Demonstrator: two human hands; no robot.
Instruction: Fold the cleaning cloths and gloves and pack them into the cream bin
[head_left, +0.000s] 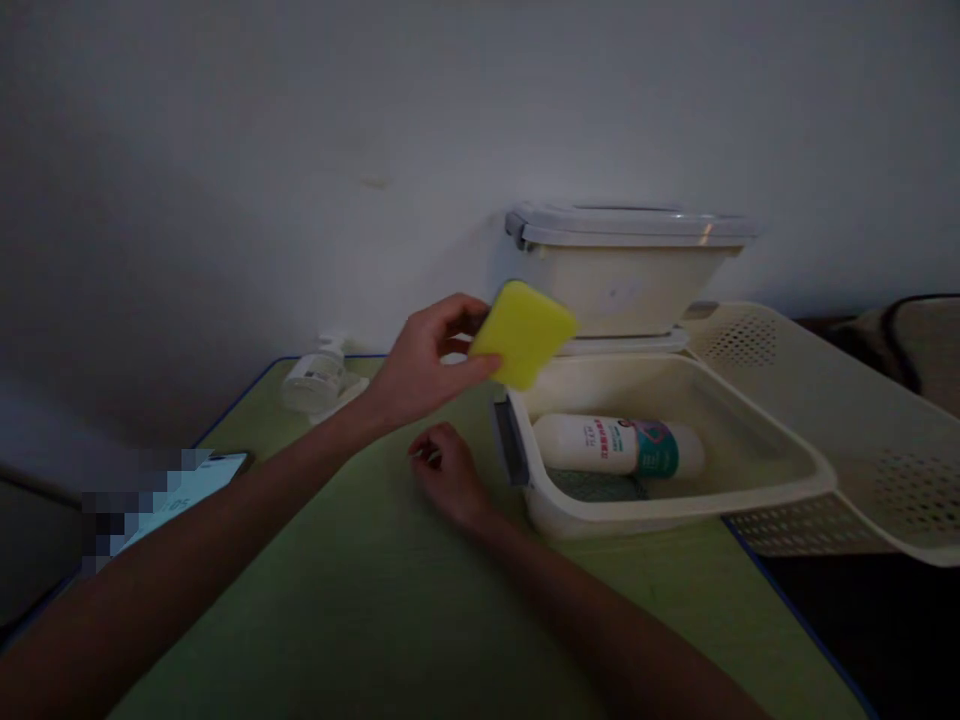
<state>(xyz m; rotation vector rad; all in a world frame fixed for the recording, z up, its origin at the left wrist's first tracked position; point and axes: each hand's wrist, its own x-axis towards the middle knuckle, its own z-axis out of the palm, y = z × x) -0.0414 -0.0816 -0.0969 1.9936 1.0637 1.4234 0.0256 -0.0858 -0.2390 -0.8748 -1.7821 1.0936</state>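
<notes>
My left hand [431,355] pinches a flat yellow sponge [525,335] by its left edge, thumb in front, holding it tilted in the air over the near-left rim of an open white plastic bin [667,508]. Below it, my right hand [450,475] is low over the green tabletop, left of the bin, its fingers curled in with nothing visible in them. Inside the bin a white bottle [585,443] with a teal and pink label lies on its side. Under the bottle is a grey-green textured item [596,487], whose kind I cannot tell.
Behind the bin stands a lidded box [600,290] against the wall. A perforated cream basket [847,420] sits to the right. At the table's back left are a white pump bottle [315,378] and a lit phone [176,497]. The green table [360,610] has a blue edge.
</notes>
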